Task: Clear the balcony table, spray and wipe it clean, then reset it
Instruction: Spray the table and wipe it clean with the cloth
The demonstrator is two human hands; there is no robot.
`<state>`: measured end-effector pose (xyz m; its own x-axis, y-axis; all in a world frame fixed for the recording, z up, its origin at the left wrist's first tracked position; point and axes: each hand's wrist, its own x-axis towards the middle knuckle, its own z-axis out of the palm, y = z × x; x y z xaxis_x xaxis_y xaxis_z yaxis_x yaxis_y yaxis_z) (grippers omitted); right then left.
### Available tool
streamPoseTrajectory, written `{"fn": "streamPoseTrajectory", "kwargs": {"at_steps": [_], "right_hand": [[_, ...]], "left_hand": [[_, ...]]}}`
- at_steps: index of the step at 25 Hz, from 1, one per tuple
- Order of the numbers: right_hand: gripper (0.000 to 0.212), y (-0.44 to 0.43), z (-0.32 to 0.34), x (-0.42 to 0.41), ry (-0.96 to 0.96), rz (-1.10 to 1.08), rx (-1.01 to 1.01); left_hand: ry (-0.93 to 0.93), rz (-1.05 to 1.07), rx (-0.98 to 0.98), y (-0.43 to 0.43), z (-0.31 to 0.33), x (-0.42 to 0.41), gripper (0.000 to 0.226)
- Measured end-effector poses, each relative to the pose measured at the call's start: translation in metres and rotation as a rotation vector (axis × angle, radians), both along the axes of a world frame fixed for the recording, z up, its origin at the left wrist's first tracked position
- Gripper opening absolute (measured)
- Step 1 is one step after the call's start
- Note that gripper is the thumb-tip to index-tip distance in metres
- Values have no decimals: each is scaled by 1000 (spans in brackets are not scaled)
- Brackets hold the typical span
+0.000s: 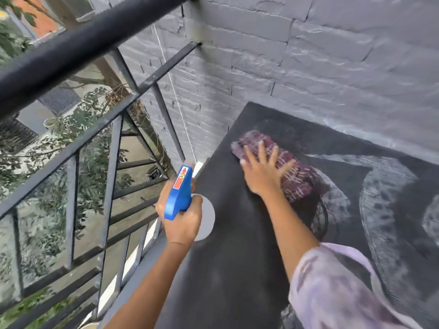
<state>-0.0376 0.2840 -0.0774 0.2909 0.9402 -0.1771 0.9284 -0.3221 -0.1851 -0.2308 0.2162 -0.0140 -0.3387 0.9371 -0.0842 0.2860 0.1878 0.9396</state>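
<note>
Table (228,233): dark top, pale smears at right
Right hand (263,172): flat, fingers spread, pressing purple cloth (294,176)
Left hand (183,219): grasping blue spray bottle (179,193)

Desk (237,245) matt dark, streaked with pale wet smears; cloth (294,176) woven maroon; spray head (179,193) glossy blue plastic; wall (308,55) rough painted brick.

We record a dark grey worktop (228,233) streaked with whitish smears; a purple cloth (294,176) with pale pink crossing lines; a spray bottle (179,193), blue head bearing a red label, white body; grey-painted brick wall (308,55); black railing (71,48); mottled lilac sleeve (344,293).
</note>
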Motion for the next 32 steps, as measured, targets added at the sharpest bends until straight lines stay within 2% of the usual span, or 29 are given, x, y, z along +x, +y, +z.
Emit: {"fn": "streamPoseTrajectory", "kwargs": {"at_steps": [2,4,5,6,8,12,14,16,19,21,23,26,28,30,32], "right_hand": [[50,-14,-7,-24,-56,301,12],[49,-59,-21,-28,-154,549,79],[48,-84,-26,-19,-166,577,123],[48,-102,-28,-4,-165,546,137],[48,-102,-30,41,-186,395,168],[52,18,-15,96,-48,-40,48],[54,68,-6,75,-14,-64,13],[53,75,-5,37,-17,148,-2],[50,14,-20,0,-114,633,34],[48,-26,-29,16,-148,740,106],[48,-16,-28,57,-160,624,158],[52,75,-16,101,-92,301,84],[54,135,-10,94,-53,188,47],[54,165,-6,65,-39,173,-2],[53,163,-3,34,-49,307,-18]], "left_hand": [[6,33,65,2,-6,0,17],[13,39,-33,2,-10,-1,9],[27,18,-88,-1,-13,-4,13],[39,-14,-127,-2,-17,-6,16],[20,-56,-62,0,-19,-4,13],[-27,-165,158,3,-23,-3,28],[-44,-174,170,3,-23,-5,28],[-41,-190,160,2,-25,-7,32],[-42,-219,140,3,-29,-10,42],[-22,-228,159,4,-33,-13,36],[10,-238,197,3,-33,-14,28],[26,-229,243,3,-31,-13,27],[19,-221,264,3,-31,-11,32],[1,-209,278,2,-31,-11,34],[6,-205,289,2,-33,-11,31]]}}
